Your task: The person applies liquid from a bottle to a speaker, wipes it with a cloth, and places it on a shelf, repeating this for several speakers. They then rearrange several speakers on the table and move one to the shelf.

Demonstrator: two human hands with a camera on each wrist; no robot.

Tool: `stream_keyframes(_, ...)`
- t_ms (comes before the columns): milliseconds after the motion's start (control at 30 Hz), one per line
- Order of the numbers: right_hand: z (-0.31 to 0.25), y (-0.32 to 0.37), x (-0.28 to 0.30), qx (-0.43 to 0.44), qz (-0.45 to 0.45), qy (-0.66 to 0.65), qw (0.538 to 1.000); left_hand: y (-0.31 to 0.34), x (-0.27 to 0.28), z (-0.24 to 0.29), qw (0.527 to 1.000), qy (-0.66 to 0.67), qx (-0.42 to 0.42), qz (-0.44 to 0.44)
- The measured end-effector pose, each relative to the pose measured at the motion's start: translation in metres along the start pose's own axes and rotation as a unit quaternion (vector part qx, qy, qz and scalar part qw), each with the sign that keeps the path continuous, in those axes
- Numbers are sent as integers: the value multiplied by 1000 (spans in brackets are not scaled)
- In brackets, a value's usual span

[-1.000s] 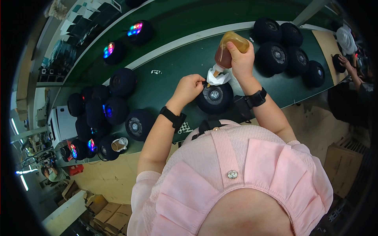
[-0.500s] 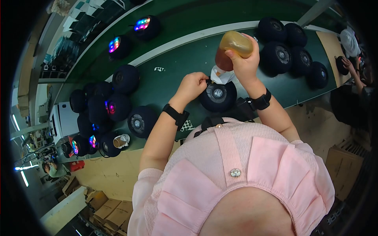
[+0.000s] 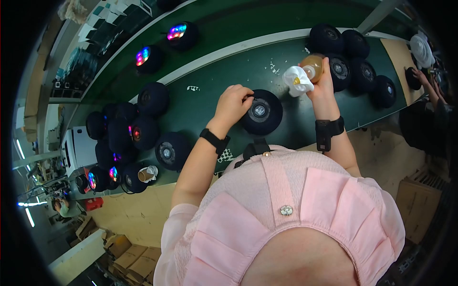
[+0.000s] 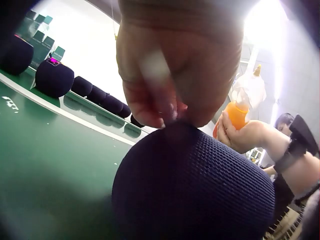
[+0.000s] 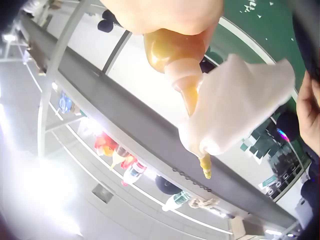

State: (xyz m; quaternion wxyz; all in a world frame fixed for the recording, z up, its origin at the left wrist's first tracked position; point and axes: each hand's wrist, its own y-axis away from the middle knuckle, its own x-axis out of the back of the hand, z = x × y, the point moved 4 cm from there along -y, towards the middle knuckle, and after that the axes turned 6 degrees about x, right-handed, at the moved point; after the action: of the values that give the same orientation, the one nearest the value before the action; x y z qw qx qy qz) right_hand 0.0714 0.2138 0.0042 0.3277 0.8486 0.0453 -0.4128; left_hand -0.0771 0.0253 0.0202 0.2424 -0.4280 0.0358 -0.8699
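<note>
A round speaker (image 3: 269, 125) in dark blue knit fabric lies on the green table with its dark, label-bearing face up. My left hand (image 3: 232, 106) is at its upper left edge; thumb and fingertips pinch it there, and in the left wrist view they meet at the top of the fabric. Off to the right, my right hand (image 3: 323, 86) grips a squeeze bottle (image 3: 315, 63) of amber liquid. White cloth (image 3: 289, 78) wraps its neck, and a yellow nozzle tip (image 5: 206, 169) pokes through. The nozzle is away from the speaker, pointing upward in the left wrist view.
More speakers (image 3: 365, 71) are grouped to the right, and several (image 3: 125, 133) cluster at the left, some lit. Two with coloured lights (image 3: 183, 35) sit beyond the pale rail. A cardboard roll (image 3: 145, 175) with white paper lies front left. Another person's hand (image 3: 421, 77) works at far right.
My right hand has lifted the bottle off the speaker and swung it to the right, turning the nozzle from down to up. The left hand stays at the speaker's edge.
</note>
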Motion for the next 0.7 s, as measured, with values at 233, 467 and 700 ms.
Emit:
stream_keyframes(233, 9, 11, 11, -34, -7, 19, 999, 53, 1, 9, 954, -91, 282, -50)
stream_keyframes(467, 30, 15, 3, 103, -75, 81, 989, 37, 2, 15, 953, -198, 227, 3)
stream_keyframes(700, 32, 23, -20, 201, -133, 127, 962, 32, 2, 2, 972, -187, 142, 11)
